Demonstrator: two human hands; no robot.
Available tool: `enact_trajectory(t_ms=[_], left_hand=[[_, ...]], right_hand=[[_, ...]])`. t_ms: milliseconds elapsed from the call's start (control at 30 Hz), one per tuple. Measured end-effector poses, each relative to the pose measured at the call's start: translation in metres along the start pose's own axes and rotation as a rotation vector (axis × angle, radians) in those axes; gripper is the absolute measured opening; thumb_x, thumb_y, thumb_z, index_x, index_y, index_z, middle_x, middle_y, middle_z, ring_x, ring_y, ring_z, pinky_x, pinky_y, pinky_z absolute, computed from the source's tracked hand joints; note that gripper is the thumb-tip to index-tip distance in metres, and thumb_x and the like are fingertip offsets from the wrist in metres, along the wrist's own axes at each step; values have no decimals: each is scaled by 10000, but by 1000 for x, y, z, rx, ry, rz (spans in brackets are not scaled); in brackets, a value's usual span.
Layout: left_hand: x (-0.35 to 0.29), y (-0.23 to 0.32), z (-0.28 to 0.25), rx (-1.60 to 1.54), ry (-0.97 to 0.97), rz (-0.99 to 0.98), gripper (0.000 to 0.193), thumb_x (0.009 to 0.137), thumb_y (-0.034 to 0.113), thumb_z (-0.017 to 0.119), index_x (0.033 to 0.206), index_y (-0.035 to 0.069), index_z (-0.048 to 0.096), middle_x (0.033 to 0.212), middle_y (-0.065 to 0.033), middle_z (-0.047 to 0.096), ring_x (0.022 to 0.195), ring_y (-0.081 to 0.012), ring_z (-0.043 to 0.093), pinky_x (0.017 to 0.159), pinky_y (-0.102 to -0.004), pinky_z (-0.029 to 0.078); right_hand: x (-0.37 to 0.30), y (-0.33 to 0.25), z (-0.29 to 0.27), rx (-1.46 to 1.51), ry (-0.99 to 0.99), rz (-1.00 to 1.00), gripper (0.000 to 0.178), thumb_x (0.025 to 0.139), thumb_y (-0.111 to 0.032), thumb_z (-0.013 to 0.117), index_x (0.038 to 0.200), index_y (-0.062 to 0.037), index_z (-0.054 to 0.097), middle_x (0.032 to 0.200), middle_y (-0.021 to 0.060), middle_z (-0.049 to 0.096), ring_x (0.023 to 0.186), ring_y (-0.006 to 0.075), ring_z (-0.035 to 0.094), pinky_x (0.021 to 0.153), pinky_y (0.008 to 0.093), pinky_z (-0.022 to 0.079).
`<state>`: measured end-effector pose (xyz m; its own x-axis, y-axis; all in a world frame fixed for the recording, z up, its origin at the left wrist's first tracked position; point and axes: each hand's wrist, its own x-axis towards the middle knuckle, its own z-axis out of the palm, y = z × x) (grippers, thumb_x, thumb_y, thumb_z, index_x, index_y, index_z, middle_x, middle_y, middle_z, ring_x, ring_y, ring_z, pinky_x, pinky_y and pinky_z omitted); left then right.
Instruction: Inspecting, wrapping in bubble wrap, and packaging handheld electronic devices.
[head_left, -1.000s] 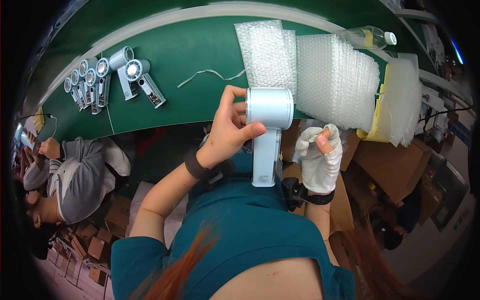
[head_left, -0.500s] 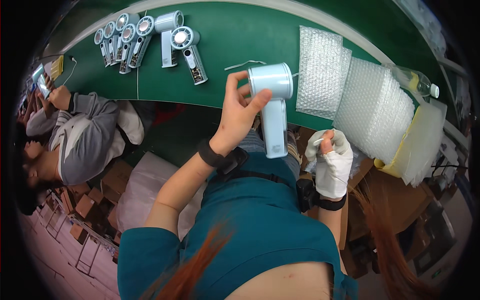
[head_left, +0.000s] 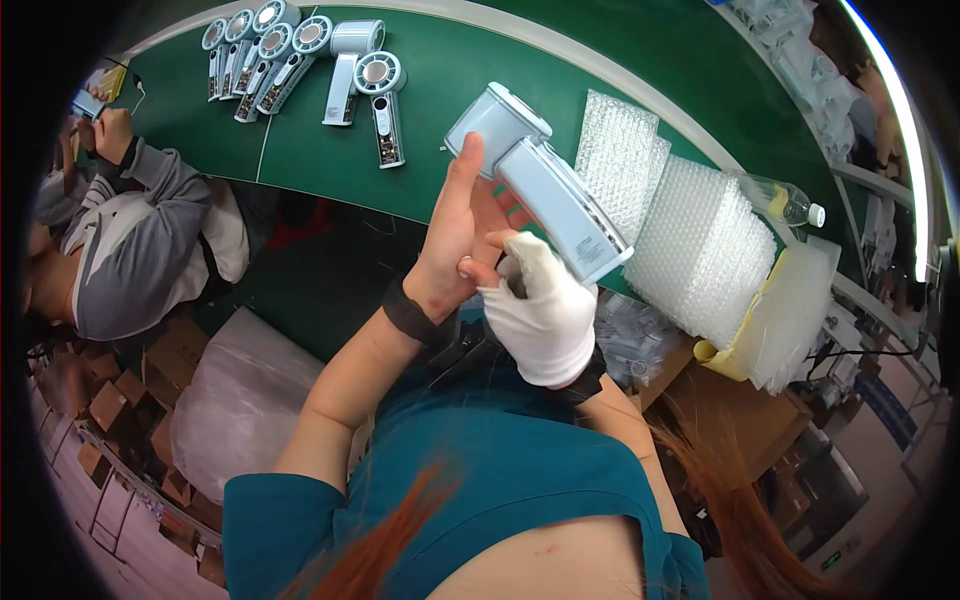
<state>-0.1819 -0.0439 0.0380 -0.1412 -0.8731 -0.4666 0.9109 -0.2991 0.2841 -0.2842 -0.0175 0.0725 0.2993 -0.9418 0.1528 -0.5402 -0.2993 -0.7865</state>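
A light blue handheld fan is tilted over the table's near edge, its handle slanting down to the right and a narrow slot showing internal parts along one side. My left hand holds it by the head, thumb on the near side and fingers behind. My right hand, in a white glove with bare thumb and fingertip, is curled just below the handle, close to my left palm. A small white spot shows at its thumb tip; I cannot tell whether that is a nail or a held piece.
Several similar fans stand at the back left of the green table. Stacked bubble wrap bags and a clear bottle lie at right. A person in a grey sleeve works at left. Cardboard boxes sit below.
The fan has turned over and tilted, its handle swinging right to show the slotted side. My right hand has moved left and up to my left palm. The view has shifted slightly.
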Motion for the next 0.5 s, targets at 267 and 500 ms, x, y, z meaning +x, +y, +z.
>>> enact_trajectory(t_ms=[267, 500], left_hand=[[3, 8, 8, 250, -27, 269, 539, 889, 419, 526, 1219, 54, 305, 1130, -109, 500, 976, -193, 552, 856, -349, 454], [-9, 8, 25, 487, 11, 352, 621, 857, 365, 603, 1214, 22, 228, 1125, -160, 483, 991, -199, 534, 840, -334, 457]], right_hand=[[-12, 22, -53, 593, 170, 98, 239, 850, -215, 561, 664, -78, 498, 503, 3, 449, 394, 131, 400, 384, 268, 302], [7, 61, -48, 1536, -252, 1055, 512, 915, -473, 395, 1007, 15, 517, 791, 155, 561, 616, 207, 543, 566, 285, 474]])
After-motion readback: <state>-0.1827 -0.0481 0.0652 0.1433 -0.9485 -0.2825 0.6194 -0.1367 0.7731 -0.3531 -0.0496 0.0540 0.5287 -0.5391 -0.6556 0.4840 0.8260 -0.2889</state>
